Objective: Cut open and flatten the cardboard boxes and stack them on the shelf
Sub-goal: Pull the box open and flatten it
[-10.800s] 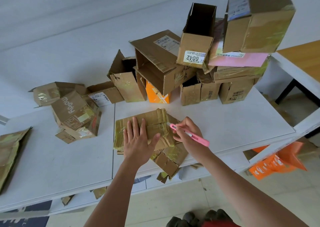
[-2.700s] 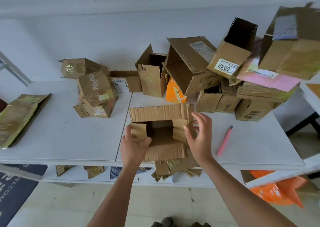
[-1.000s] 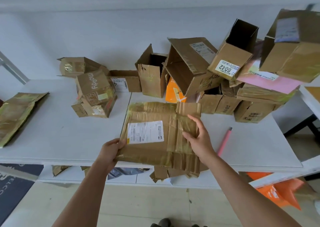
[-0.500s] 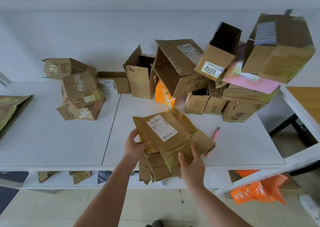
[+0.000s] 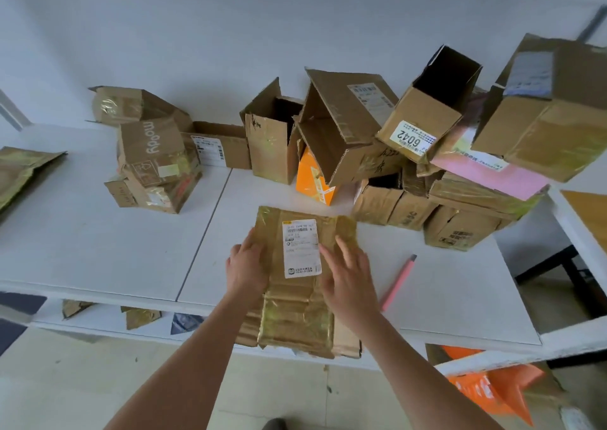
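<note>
A flattened cardboard box (image 5: pixel 297 311) with tape and a white shipping label lies on the white table (image 5: pixel 98 249), its near end hanging over the front edge. My left hand (image 5: pixel 248 270) lies on its left side with fingers straight. My right hand (image 5: pixel 346 280) presses its right side, fingers spread flat. A pink box cutter (image 5: pixel 398 282) lies on the table just right of my right hand. Behind stands a pile of unflattened boxes (image 5: pixel 345 127).
A "moody" box (image 5: pixel 154 163) and other crumpled boxes sit at the back left. Flattened cardboard (image 5: pixel 23 173) lies at the far left edge. A lower shelf (image 5: pixel 98 318) holds cardboard scraps. Orange packaging (image 5: pixel 492 390) lies low right. A wooden-topped table (image 5: pixel 588 219) stands right.
The flattened box was held up in both hands, turned, and now lies on the table under my two flat hands. The cutter has stayed where it lay.
</note>
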Available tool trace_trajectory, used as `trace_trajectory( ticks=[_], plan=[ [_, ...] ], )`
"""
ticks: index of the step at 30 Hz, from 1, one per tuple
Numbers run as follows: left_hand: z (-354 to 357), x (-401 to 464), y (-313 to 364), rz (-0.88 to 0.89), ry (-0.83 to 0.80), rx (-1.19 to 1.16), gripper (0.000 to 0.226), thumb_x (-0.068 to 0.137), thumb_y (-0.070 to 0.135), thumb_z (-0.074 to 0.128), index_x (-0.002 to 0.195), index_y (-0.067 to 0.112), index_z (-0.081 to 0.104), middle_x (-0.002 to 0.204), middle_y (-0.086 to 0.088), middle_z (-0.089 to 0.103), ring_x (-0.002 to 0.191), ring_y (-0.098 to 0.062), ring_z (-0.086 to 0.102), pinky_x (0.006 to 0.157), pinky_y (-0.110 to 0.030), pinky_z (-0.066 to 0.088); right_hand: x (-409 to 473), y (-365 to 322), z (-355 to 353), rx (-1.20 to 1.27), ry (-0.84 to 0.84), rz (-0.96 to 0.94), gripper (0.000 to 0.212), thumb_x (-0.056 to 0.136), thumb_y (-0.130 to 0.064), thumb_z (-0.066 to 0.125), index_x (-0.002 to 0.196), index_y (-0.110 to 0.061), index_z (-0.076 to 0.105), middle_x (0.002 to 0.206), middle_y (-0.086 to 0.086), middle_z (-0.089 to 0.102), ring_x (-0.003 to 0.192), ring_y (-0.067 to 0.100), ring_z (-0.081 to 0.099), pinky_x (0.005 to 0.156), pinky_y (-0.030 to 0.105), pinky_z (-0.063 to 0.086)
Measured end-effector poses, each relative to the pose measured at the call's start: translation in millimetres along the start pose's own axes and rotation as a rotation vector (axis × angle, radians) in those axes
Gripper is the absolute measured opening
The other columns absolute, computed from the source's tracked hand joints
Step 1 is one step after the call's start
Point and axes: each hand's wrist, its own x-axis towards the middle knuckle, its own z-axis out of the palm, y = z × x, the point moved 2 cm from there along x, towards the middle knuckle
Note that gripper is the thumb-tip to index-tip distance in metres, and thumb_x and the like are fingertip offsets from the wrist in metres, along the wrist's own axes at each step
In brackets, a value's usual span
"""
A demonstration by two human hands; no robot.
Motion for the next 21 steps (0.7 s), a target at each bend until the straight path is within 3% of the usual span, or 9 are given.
trace_trajectory(
  ticks=[1, 3, 5, 7, 10, 12, 15, 18, 21],
  plan=[
    [8.5, -1.5, 0.7, 0.069, -0.028, 0.104, 0.067, 0.087, -0.002, 0.051, 0.147, 0.026, 0.04, 0.165, 0.007, 0.009, 0.149, -0.026, 0.014, 0.119, -0.037, 0.013, 5.1, 5.6, 12.6, -0.051, -0.087, 0.001, 0.055, 0.1, -0.028, 0.04, 0.153, -0.032, 0.028, 0.165, 0.003, 0.005, 0.151, 0.03, 0.003, 0.123, 0.047, 0.007],
    [29.3, -7.9, -0.6, 0.142, -0.146, 0.134, 0.066, 0.097, 0.011, 0.045, 0.156, 0.028, 0.02, 0.165, 0.008, -0.004, 0.151, -0.019, -0.01, 0.12, -0.04, -0.008, 5.9, 18.5, 39.1, -0.085, -0.204, 0.027, 0.053, 0.102, -0.033, 0.03, 0.153, -0.034, 0.019, 0.165, -0.001, -0.016, 0.151, 0.023, -0.015, 0.123, 0.047, -0.003],
    [49.6, -16.6, -6.5, 0.178, -0.17, 0.178, 0.06, 0.105, 0.031, 0.028, 0.157, 0.028, -0.001, 0.164, 0.008, -0.012, 0.15, -0.015, -0.018, 0.12, -0.038, -0.013, 3.0, 26.3, 58.1, -0.077, -0.212, 0.054, 0.051, 0.102, -0.039, 0.025, 0.153, -0.035, 0.017, 0.163, -0.003, -0.022, 0.15, 0.021, -0.021, 0.122, 0.049, -0.003],
    [61.1, -21.9, -12.6, 0.19, -0.087, 0.265, 0.06, 0.104, 0.046, 0.013, 0.154, 0.027, -0.015, 0.16, 0.01, -0.021, 0.148, -0.014, -0.023, 0.12, -0.035, -0.016, 2.3, 27.2, 66.5, -0.109, -0.175, 0.065, 0.058, 0.101, -0.05, 0.016, 0.156, -0.033, 0.01, 0.162, -0.002, -0.023, 0.149, 0.021, -0.022, 0.122, 0.048, -0.004],
    [67.1, -22.3, -13.7, 0.205, -0.018, 0.309, 0.063, 0.098, 0.055, 0.002, 0.148, 0.027, -0.024, 0.158, 0.007, -0.027, 0.146, -0.016, -0.027, 0.118, -0.034, -0.019, 2.9, 29.1, 69.3, -0.131, -0.099, 0.058, 0.073, 0.093, -0.061, -0.001, 0.157, -0.024, -0.004, 0.159, -0.005, -0.027, 0.147, 0.018, -0.026, 0.119, 0.042, -0.012],
    [68.2, -22.4, -13.4, 0.211, -0.01, 0.306, 0.064, 0.099, 0.056, 0.004, 0.147, 0.027, -0.026, 0.158, 0.003, -0.028, 0.146, -0.017, -0.028, 0.118, -0.033, -0.019, 2.3, 30.4, 68.7, -0.108, -0.083, 0.045, 0.074, 0.095, -0.063, 0.003, 0.157, -0.023, -0.008, 0.156, -0.008, -0.032, 0.144, 0.013, -0.032, 0.116, 0.035, -0.018],
    [67.5, -23.3, -16.7, 0.229, 0.024, 0.286, 0.066, 0.101, 0.056, 0.011, 0.149, 0.026, -0.023, 0.16, 0.002, -0.023, 0.146, -0.015, -0.026, 0.119, -0.031, -0.018, 3.7, 30.4, 69.4, -0.058, -0.068, 0.033, 0.075, 0.097, -0.062, 0.011, 0.157, -0.022, -0.007, 0.158, -0.01, -0.029, 0.144, 0.009, -0.032, 0.116, 0.03, -0.019],
    [68.9, -22.4, -16.8, 0.259, 0.059, 0.25, 0.067, 0.1, 0.057, 0.012, 0.152, 0.025, -0.016, 0.162, 0.002, -0.016, 0.147, -0.014, -0.022, 0.119, -0.03, -0.017, 2.3, 33.4, 71.6, -0.057, -0.055, 0.026, 0.079, 0.092, -0.065, 0.007, 0.157, -0.022, -0.001, 0.162, -0.009, -0.019, 0.148, 0.01, -0.024, 0.12, 0.032, -0.012],
    [67.5, -16.8, -17.5, 0.264, 0.003, 0.282, 0.07, 0.099, 0.059, 0.016, 0.157, 0.024, -0.002, 0.165, 0.002, -0.001, 0.151, -0.014, -0.012, 0.121, -0.03, -0.008, 19.1, 30.1, 65.0, -0.12, -0.028, 0.08, 0.068, 0.094, -0.061, 0.02, 0.148, -0.023, 0.035, 0.159, -0.002, 0.024, 0.146, 0.021, 0.02, 0.123, 0.048, 0.001]
  ],
)
